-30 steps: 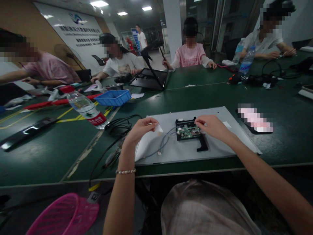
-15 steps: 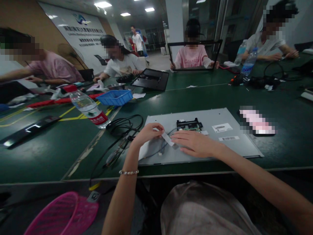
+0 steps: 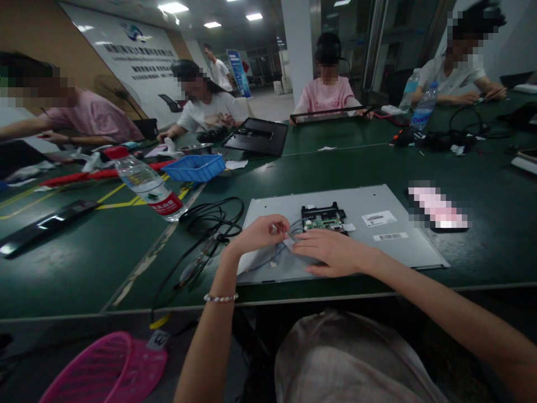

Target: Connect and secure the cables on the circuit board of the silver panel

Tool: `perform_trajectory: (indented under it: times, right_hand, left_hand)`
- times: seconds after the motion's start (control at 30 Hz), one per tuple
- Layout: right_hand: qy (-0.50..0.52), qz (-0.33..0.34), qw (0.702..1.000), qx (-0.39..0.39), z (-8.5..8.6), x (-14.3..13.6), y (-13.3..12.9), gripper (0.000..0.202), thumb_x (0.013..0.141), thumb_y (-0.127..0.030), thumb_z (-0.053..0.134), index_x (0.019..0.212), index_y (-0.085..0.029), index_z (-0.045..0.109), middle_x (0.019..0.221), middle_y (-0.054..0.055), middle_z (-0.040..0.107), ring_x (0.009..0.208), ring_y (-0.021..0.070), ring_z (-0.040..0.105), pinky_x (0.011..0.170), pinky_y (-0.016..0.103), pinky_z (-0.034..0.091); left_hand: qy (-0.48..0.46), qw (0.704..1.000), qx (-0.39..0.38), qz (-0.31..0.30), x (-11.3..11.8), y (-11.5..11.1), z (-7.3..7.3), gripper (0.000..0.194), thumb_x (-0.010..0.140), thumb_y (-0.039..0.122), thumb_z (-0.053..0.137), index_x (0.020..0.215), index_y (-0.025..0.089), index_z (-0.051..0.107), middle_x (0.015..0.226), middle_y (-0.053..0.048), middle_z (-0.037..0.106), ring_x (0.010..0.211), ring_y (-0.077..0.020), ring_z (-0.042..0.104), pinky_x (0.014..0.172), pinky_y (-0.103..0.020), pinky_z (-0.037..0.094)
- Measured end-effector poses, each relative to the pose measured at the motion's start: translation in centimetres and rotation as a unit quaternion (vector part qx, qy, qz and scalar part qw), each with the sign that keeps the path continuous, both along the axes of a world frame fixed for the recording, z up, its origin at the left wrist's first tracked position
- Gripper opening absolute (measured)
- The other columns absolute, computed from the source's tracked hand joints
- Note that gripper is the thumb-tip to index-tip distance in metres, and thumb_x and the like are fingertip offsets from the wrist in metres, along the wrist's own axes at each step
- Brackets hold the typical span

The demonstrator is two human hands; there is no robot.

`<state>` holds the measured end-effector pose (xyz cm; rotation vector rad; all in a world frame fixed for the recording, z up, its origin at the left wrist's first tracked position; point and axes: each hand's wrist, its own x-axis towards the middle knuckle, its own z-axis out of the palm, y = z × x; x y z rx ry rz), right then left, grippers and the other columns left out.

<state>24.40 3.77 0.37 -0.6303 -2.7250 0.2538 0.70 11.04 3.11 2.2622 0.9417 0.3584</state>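
Note:
A grey metal panel (image 3: 356, 198) lies flat on the green table. Near its middle is a circuit board (image 3: 325, 221) in a black frame, with thin grey-blue cables (image 3: 268, 257) running left from it. My left hand (image 3: 264, 232) is pinched on the upper end of a white strip (image 3: 289, 243) over the cables. To the right of the strip, my right hand (image 3: 331, 249) lies palm down over the panel, its fingers stretched out and the fingertips at the strip's edge. Two white labels (image 3: 378, 218) are on the panel's right part.
Black cables (image 3: 213, 215) and a water bottle (image 3: 146, 187) are left of the panel. A blue basket (image 3: 195, 168) stands farther back, a phone (image 3: 440, 207) lies at right. A black remote-like bar (image 3: 46, 226) lies far left. Several people sit around the table.
My left hand has moved slightly right along the strip, closer to my right hand, and less of the strip shows. Across the table, a person has lowered a black frame.

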Motion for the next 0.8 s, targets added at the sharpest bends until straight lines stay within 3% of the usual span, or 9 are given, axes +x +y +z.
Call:
perform_trajectory:
  times: [0.27, 0.8]
  right_hand:
    - [-0.009, -0.007, 1.000, -0.018, -0.2, -0.1, 0.0, 0.053, 0.093, -0.044, 0.043, 0.136, -0.012, 0.049, 0.138, 0.012, 0.055, 0.139, 0.0245, 0.033, 0.116, 0.045, 0.019]
    - [-0.004, 0.009, 1.000, -0.017, 0.3, 0.3, -0.4, 0.042, 0.092, -0.043, 0.047, 0.120, -0.014, 0.060, 0.128, 0.010, 0.063, 0.133, 0.0244, 0.042, 0.114, 0.043, 0.023]
  left_hand:
    - [0.063, 0.998, 0.015, -0.006, 0.2, 0.4, -1.0, 0.021, 0.071, 0.032, 0.064, 0.086, 0.019, 0.057, 0.081, 0.001, 0.060, 0.073, -0.0143, 0.053, 0.067, -0.024, 0.042]
    - [0.066, 0.997, 0.035, 0.019, -0.2, 1.2, -2.0, 0.026, 0.071, 0.038, 0.065, 0.087, 0.019, 0.056, 0.082, 0.000, 0.058, 0.075, -0.0160, 0.052, 0.070, -0.028, 0.042]
